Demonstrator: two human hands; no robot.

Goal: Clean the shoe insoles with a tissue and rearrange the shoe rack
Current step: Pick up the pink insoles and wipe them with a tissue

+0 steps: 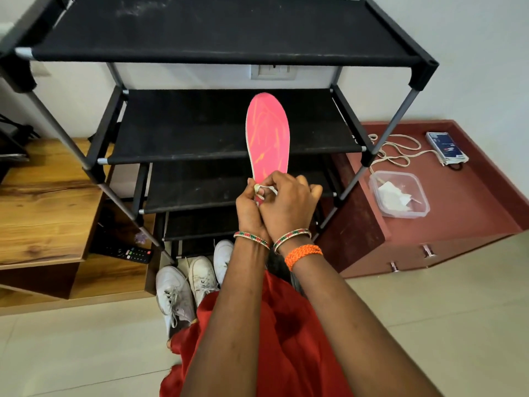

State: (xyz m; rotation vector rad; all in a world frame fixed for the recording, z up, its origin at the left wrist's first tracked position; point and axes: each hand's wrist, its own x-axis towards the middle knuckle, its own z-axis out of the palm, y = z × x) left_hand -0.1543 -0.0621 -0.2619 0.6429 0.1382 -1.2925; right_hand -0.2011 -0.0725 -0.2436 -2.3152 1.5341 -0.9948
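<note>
At frame centre the pink insole (268, 133) stands upright before the shoe rack (229, 50); the left hand (248, 207) grips its heel while the right hand (289, 200) pinches a small tissue (264, 189). Best wipe firmly heel-to-toe, bracing the heel

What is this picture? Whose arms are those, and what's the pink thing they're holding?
The camera sits on a person's head, looking down, so you see their own arms. Both hands, the left hand and the right hand, hold a pink insole, the soft pad from inside a shoe. A bit of white tissue sits between the fingers for wiping it. Behind stands a black shoe rack. White shoes wait on the floor, and a clear box with more tissue sits on the red cabinet.
</note>
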